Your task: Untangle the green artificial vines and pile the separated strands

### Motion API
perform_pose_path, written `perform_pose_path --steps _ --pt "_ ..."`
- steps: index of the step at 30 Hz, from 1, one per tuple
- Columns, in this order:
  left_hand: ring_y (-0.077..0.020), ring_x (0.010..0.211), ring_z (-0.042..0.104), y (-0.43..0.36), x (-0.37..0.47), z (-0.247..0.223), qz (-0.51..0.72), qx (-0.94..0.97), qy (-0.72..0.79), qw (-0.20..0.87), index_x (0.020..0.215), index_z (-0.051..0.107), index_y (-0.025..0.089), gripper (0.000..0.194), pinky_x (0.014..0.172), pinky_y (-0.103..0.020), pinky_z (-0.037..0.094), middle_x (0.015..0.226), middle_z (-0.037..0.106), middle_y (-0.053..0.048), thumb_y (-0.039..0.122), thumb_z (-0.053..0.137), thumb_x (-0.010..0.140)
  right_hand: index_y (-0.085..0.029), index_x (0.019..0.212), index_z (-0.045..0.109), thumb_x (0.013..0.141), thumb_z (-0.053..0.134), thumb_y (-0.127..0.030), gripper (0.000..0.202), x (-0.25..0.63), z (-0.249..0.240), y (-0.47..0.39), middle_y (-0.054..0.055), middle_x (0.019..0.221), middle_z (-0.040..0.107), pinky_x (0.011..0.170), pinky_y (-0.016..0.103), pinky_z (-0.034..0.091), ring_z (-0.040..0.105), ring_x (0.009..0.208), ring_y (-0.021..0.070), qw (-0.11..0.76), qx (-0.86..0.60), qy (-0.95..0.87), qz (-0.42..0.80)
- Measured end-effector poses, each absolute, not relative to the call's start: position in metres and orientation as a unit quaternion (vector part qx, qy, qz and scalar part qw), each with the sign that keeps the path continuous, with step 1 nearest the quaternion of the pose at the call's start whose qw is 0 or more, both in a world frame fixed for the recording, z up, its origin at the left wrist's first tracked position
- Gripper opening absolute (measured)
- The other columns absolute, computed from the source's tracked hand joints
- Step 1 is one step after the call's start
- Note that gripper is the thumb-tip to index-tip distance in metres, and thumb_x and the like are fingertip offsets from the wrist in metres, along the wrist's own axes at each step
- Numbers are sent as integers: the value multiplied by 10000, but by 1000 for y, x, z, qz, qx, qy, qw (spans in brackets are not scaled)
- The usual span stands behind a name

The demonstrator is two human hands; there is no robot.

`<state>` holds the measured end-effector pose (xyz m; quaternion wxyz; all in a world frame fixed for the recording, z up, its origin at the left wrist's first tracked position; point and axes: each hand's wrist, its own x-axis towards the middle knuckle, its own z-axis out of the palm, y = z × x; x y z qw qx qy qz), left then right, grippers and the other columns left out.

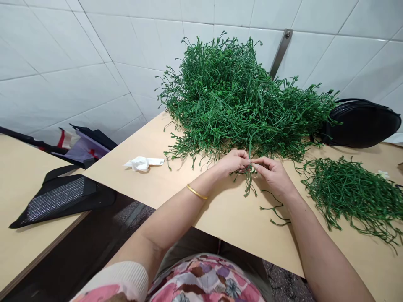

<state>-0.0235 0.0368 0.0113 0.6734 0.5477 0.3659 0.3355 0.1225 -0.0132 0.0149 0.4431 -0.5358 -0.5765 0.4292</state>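
Observation:
Both hands meet in front of a large heap of green artificial plant stems (233, 96) on the table. My left hand (236, 162) is closed around a small bunch of green stems (248, 184), whose ends hang below the fingers. My right hand (271, 173) pinches at the same bunch, fingertips close to the left ones; the exact spot between the fingers is too small to make out. Some loose stems (277, 209) lie under my right wrist. A smaller pile of green stems (354, 191) is to the right of my right forearm.
A crumpled white tissue (140, 163) lies on the wooden tabletop (126, 184) at left. A round black case (362, 123) stands behind at right, near the tiled wall. Across a gap at left, another table holds a black mesh bag (59, 197).

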Motion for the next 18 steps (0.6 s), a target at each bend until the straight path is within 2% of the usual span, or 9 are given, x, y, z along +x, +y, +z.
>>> perform_pose_path --steps 3,6,11,13,15,18 --pt "-45 449 395 37 -23 9 350 572 357 651 581 464 142 178 482 -197 290 487 436 50 89 598 686 -177 723 599 594 703 -393 272 124 11 -11 -71 503 403 465 237 226 303 472 68 454 -538 -529 473" --pt "-44 454 388 36 -23 8 340 588 335 653 610 481 138 161 483 -198 274 491 440 51 129 614 699 -183 712 577 611 660 -359 219 127 5 -8 -50 536 455 492 246 294 375 498 90 466 -549 -534 443" --pt "-39 457 407 31 -20 10 339 607 335 636 598 468 135 167 495 -190 300 493 457 53 52 573 697 -196 699 560 677 529 -223 46 125 1 -7 31 702 552 662 324 395 494 678 171 443 -603 -646 151" --pt "-43 448 417 31 -18 12 356 589 356 631 581 448 139 194 491 -189 308 476 453 53 32 551 705 -201 710 557 683 518 -200 48 123 1 -7 46 747 572 707 339 398 512 728 187 449 -595 -657 111" --pt "-47 441 426 31 -17 14 371 556 373 643 571 429 144 215 490 -187 319 466 449 52 16 537 707 -203 731 555 679 553 -225 57 121 3 -7 33 733 583 684 326 408 528 704 176 485 -576 -623 212" --pt "-45 423 411 31 -16 16 372 521 383 666 560 407 148 242 478 -183 317 448 433 54 17 543 712 -200 733 550 598 638 -252 169 122 5 -5 -5 678 580 586 275 395 520 607 131 529 -532 -496 437"
